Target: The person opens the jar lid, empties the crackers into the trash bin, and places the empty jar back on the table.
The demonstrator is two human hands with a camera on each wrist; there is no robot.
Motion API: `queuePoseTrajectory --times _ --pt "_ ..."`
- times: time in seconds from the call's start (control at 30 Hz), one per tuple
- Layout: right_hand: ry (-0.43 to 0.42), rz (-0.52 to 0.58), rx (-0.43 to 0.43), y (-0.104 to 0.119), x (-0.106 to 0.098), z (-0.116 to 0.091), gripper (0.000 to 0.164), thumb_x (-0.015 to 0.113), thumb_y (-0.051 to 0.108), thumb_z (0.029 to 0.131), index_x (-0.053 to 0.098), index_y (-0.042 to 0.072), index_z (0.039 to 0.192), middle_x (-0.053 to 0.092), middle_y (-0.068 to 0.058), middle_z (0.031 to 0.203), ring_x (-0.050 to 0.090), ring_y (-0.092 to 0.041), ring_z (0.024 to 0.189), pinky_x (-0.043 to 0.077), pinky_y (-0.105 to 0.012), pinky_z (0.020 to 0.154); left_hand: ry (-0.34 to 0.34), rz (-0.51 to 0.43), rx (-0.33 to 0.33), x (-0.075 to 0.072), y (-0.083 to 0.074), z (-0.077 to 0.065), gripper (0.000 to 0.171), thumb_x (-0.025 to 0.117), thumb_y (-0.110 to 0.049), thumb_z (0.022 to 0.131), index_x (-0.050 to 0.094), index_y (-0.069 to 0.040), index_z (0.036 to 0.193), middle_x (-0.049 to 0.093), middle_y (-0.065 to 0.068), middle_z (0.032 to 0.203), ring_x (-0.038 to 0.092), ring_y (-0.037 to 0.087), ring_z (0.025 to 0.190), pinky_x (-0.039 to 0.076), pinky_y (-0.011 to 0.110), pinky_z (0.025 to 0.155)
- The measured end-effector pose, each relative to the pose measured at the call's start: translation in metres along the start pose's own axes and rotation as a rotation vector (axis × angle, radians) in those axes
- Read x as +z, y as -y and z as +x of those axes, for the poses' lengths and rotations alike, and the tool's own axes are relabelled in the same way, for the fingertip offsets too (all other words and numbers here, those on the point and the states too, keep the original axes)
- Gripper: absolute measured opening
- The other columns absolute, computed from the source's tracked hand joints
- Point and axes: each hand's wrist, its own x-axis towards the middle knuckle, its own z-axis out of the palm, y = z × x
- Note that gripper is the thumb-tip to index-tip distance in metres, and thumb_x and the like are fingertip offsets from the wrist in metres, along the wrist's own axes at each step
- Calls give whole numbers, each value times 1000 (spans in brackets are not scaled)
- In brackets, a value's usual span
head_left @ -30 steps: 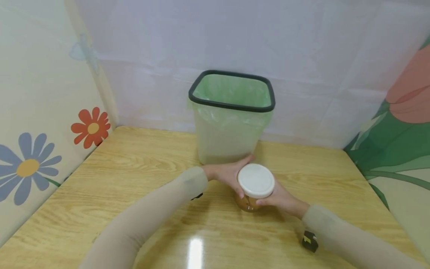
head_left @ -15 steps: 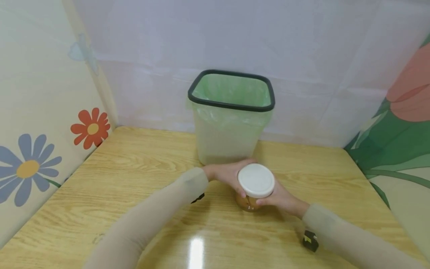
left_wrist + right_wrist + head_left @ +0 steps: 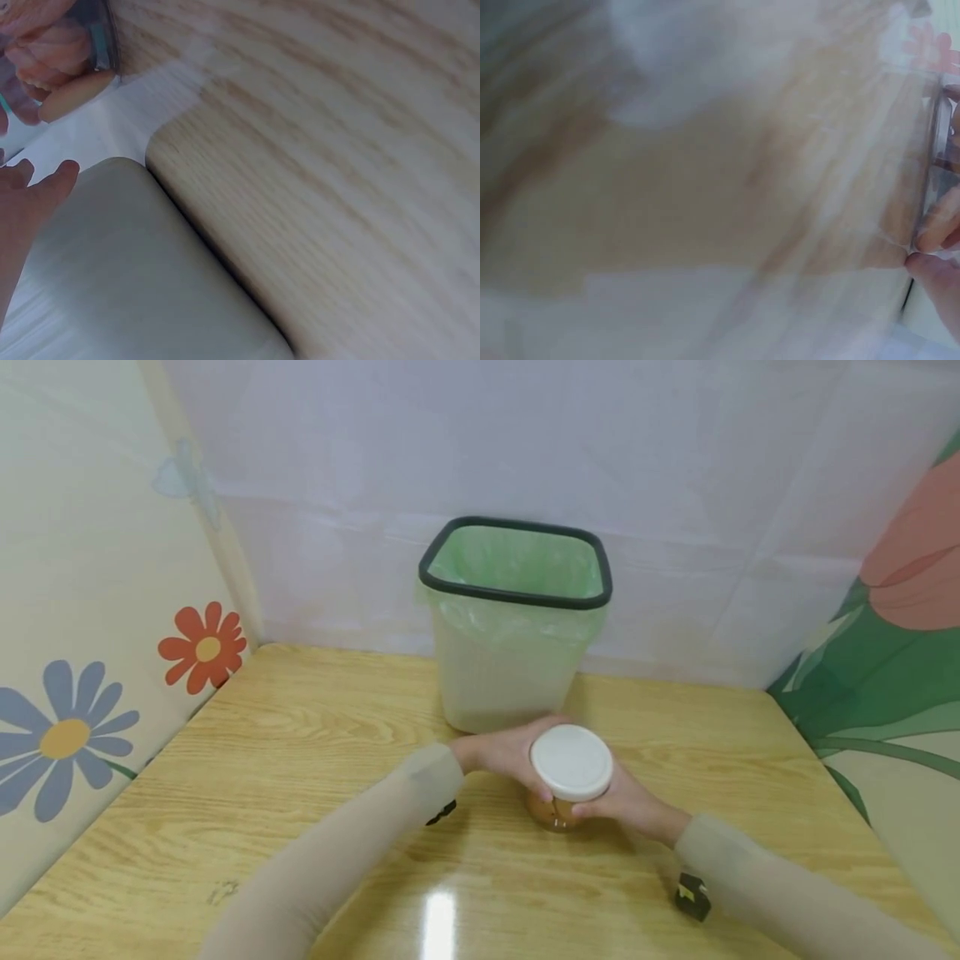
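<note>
A clear jar (image 3: 551, 811) with a round white lid (image 3: 572, 762) stands on the table in front of the bin. Orange-brown pieces show through its wall; their kind I cannot tell. My left hand (image 3: 512, 755) holds the jar from the left, its thumb at the near side below the lid. From the right my right hand (image 3: 632, 802) grips it, thumb likewise at the front. The far fingers of both hands are mostly hidden behind the lid in the head view. The jar (image 3: 64, 56) shows at the left wrist view's upper left corner, and a fingertip (image 3: 930, 270) touches its base edge in the right wrist view.
Close behind the hands stands a pale bin (image 3: 510, 668) with a black rim and a green liner bag. The wooden table (image 3: 337, 710) meets a white cloth wall (image 3: 337, 568) at the back. Flower-printed panels (image 3: 67, 568) flank both sides.
The raised far finger of my left hand has come down toward the jar's lid. Jar, right hand and bin have stayed almost in place.
</note>
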Motion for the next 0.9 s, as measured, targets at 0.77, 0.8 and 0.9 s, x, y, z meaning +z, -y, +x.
queuePoseTrajectory --times 0.77,0.8,0.9 --pt "-8 -9 1 3 1 0 104 86 9 68 19 -8 146 38 -30 140 36 -45 128 20 -61 109 -84 -5 -13 8 2 -4 101 85 -1 65 26 -3 148 43 11 137 45 16 123 33 31 108" --pt "-8 -5 1 3 2 0 104 86 9 68 19 -8 146 38 -30 140 36 -45 128 20 -61 109 -88 -5 -12 8 2 -4 101 85 -1 66 26 -3 147 43 11 137 45 16 122 33 31 107" --pt "-9 -1 -2 3 1 0 104 86 8 67 19 -9 145 37 -31 140 36 -46 128 20 -62 109 -98 -7 -23 9 2 -4 101 85 -1 65 27 -4 147 43 10 136 46 16 122 34 31 107"
